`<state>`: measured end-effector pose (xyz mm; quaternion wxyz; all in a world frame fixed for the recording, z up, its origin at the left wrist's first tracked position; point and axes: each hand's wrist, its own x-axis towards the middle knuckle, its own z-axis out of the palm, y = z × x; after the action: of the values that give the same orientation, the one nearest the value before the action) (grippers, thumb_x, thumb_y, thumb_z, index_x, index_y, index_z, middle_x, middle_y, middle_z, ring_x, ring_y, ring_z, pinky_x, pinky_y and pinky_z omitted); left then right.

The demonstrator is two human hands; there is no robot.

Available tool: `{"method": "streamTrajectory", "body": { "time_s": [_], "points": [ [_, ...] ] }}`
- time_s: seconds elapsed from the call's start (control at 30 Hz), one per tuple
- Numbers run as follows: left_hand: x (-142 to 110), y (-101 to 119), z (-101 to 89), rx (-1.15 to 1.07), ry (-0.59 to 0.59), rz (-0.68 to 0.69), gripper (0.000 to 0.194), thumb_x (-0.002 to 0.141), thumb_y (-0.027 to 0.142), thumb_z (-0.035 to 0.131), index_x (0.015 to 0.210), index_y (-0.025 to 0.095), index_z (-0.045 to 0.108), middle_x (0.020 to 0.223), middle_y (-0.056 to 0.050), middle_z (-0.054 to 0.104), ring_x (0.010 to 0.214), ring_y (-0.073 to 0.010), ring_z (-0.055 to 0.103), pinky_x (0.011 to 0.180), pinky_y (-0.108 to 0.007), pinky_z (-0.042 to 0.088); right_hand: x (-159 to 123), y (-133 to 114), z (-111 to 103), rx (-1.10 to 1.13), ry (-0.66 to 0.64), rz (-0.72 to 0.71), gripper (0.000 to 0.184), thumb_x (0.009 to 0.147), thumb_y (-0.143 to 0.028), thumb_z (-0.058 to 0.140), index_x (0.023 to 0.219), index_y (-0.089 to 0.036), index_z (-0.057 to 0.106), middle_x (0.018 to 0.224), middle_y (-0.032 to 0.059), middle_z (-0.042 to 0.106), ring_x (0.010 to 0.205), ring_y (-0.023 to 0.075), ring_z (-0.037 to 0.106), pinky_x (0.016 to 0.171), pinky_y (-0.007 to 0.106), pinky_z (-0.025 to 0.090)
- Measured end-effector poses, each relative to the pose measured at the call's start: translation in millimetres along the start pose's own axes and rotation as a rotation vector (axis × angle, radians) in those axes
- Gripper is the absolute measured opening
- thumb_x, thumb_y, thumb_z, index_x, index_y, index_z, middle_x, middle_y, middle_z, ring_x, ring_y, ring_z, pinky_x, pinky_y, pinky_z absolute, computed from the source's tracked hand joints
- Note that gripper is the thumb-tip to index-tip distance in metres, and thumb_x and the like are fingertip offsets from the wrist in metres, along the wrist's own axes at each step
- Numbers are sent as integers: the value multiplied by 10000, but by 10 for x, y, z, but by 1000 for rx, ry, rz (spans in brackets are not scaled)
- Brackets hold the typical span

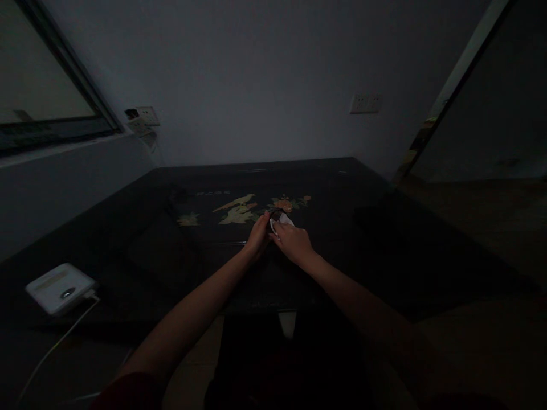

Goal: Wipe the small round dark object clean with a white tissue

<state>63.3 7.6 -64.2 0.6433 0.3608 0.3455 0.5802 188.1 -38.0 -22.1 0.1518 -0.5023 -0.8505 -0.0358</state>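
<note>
Both hands (297, 244) grasp a small dark-and-white object (285, 219) above the table (337, 228), a white corded box (55, 285) well left.

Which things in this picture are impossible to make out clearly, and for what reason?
All in the head view:
- Dark-and-white item: partly covered by the right hand; its identity is unclear.
- Lettering: too small and dim to read.
- White cable: its far end cut off by the bottom edge.

A dark table (331, 182) fronts a dim wall (248, 85).
</note>
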Motion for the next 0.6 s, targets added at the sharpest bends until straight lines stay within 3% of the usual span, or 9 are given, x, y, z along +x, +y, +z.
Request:
{"method": "streamTrajectory", "body": {
  "time_s": [0.17,0.33,0.6],
  "points": [
    [3,-16,18,20,43,64,409,762,536,658,923,160,653,879,-55,689,904,-202,637,818,-287,466,-7,-36,120,-78,77,13,390,948,-331,446,1255,-105,526,1277,191,592,1157,283,567,840,370,524],
    [-4,1,40,-4,20,47,389,800,523,620,955,167,657,993,-81,706,1023,-226,629,933,-320,445,0,-19,175,-15,118,-2,492,924,-336,502,1341,-79,453,1405,194,489,1324,278,434,973,385,482],
    [-7,44,64,-84,-30,-39,425,852,507,560,1040,139,657,1042,-109,709,1026,-226,648,942,-325,468,29,78,186,194,142,-83,495,910,-335,537,1339,-104,450,1403,190,491,1349,264,408,1061,406,405]
  ]
}}
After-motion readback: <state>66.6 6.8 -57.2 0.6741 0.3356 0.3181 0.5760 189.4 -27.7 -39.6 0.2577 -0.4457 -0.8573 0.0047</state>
